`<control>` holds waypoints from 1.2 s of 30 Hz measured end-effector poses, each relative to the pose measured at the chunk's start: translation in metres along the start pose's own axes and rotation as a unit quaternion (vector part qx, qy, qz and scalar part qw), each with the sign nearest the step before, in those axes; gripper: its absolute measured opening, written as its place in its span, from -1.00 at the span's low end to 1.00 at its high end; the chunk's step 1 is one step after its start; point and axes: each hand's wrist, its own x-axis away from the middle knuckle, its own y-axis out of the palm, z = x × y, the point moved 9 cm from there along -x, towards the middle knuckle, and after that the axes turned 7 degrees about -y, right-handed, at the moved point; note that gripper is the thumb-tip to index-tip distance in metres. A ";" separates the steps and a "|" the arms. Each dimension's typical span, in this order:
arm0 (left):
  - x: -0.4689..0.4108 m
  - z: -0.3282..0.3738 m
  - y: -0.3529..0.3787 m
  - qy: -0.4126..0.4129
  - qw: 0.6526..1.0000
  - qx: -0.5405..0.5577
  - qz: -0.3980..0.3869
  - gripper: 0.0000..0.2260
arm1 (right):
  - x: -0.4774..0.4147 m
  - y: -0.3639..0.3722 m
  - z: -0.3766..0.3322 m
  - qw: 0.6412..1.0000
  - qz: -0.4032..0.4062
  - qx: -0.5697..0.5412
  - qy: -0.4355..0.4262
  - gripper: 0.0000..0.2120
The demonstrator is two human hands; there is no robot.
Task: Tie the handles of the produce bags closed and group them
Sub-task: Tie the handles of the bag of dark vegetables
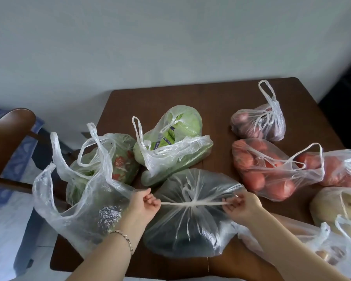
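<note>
Dark-veg bag [190,224] sits front-center on the wooden table [211,98]. Left hand [142,207] & right hand [241,207] each pinch a handle end, pulled apart w/ the knot [192,203] between. Cabbage bag [174,142] just behind, tomato bag [267,171] to the right.

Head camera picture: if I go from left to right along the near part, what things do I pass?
First the wooden chair → open clear bag → left hand → dark bag, its handles pulled out to both sides → right hand → potato bag.
</note>
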 end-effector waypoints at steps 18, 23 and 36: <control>0.085 -0.044 0.118 0.237 0.758 -0.574 -0.202 -0.75 | 0.109 0.139 -0.033 0.642 -0.269 0.525 -0.490 -0.70; 0.070 -0.028 0.103 0.224 0.850 -0.460 -0.129 -0.87 | 0.079 0.114 -0.035 0.714 -0.246 0.499 -0.425 -0.84; 0.068 -0.007 0.091 0.331 0.797 -0.498 -0.086 -0.87 | 0.054 0.090 0.016 0.774 -0.243 0.473 -0.343 -0.67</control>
